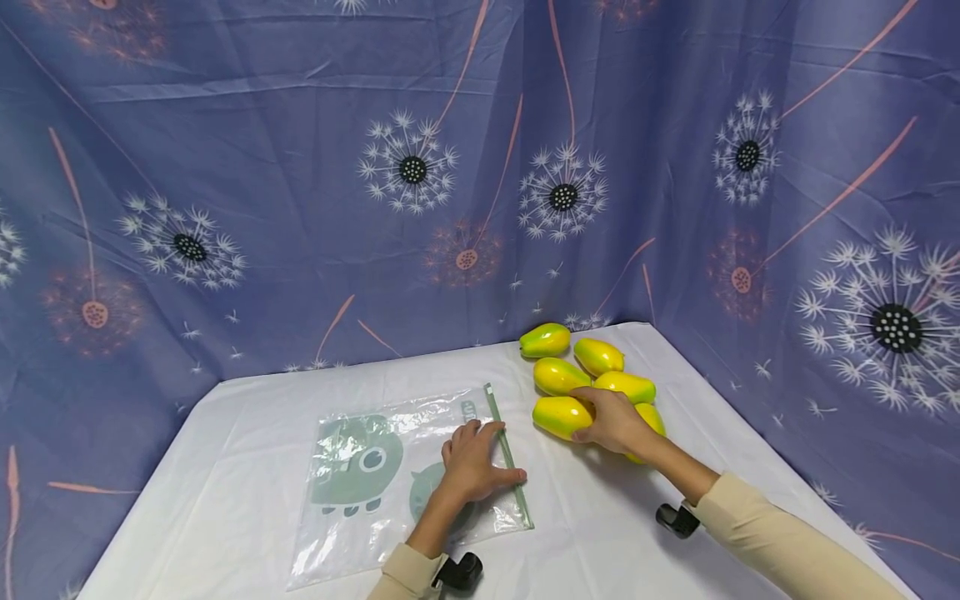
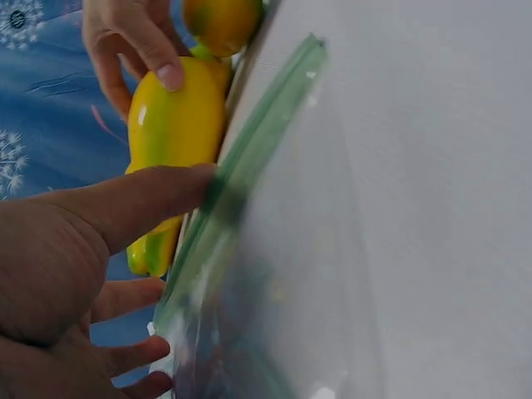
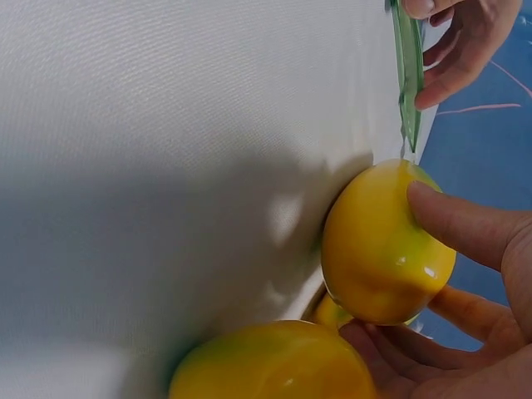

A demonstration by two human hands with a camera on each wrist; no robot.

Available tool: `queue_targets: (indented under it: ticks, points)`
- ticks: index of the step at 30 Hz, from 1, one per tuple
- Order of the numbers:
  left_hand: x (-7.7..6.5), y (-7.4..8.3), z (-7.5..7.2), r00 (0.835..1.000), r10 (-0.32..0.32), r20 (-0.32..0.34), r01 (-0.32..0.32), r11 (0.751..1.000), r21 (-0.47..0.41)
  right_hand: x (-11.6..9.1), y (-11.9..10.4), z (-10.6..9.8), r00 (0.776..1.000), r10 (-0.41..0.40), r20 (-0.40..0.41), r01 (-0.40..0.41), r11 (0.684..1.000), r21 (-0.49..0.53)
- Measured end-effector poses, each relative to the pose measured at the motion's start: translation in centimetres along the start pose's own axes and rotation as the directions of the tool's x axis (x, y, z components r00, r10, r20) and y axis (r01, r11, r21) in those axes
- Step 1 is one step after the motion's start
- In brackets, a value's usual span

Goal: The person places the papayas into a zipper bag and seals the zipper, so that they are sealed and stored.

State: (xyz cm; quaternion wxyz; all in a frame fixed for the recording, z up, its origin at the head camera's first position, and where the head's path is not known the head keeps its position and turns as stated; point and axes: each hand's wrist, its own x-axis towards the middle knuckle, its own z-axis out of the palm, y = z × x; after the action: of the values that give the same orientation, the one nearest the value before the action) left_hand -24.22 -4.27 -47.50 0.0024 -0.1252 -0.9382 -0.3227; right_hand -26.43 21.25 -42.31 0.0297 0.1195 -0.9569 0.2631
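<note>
My right hand point(image 1: 618, 425) holds a glossy yellow-green papaya point(image 1: 558, 417), the front left one of a group, with thumb on the near side and fingers on the far side. In the right wrist view this papaya point(image 3: 382, 249) sits between thumb and fingers, close to the white cloth. A clear zip bag point(image 1: 341, 542) with green cartoon prints lies flat, its green zip strip point(image 1: 510, 462) toward the fruit. My left hand point(image 1: 474, 462) rests on the bag, fingers spread. Its thumb point(image 2: 158, 195) reaches the strip in the left wrist view.
Several more papayas point(image 1: 561, 377) stand close behind and beside the held one, near the back right table corner. A white cloth covers the table point(image 1: 225, 467). A blue-purple dandelion curtain point(image 1: 300, 208) closes off the back and sides.
</note>
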Motion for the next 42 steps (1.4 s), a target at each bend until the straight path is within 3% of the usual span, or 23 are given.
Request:
queue_targets:
  ticks: [13, 19, 25, 30, 33, 42]
  points:
    - [1.1, -0.2, -1.0, 0.999, -0.031, 0.041, 0.033, 0.997, -0.067, 0.3, 0.2, 0.2, 1.000, -0.005, -0.005, 0.005, 1.000, 0.013]
    - [1.2, -0.7, -1.1, 0.998, 0.005, 0.060, 0.008, 0.976, -0.216, 0.5, 0.2, 0.5, 1.000, -0.010, 0.005, 0.010, 1.000, 0.022]
    - [1.4, -1.1, -1.0, 0.997, -0.010, 0.072, 0.038, 0.918, -0.396, 0.9, 0.0, 0.4, 1.000, -0.013, -0.007, 0.013, 1.000, 0.011]
    - [1.4, -1.7, -1.2, 0.997, -0.052, 0.063, 0.075, 0.889, -0.451, 1.6, -0.6, 0.4, 0.999, -0.031, -0.025, 0.031, 1.000, -0.002]
    - [1.5, -2.0, -1.9, 0.995, -0.075, 0.063, 0.096, 0.857, -0.507, 2.1, -1.3, 0.4, 0.999, -0.030, -0.035, 0.030, 0.999, 0.019]
    - [1.4, -2.8, -4.6, 0.989, -0.130, 0.070, 0.142, 0.702, -0.698, 3.0, -3.8, 0.4, 0.999, 0.041, -0.009, -0.038, 0.978, 0.207]
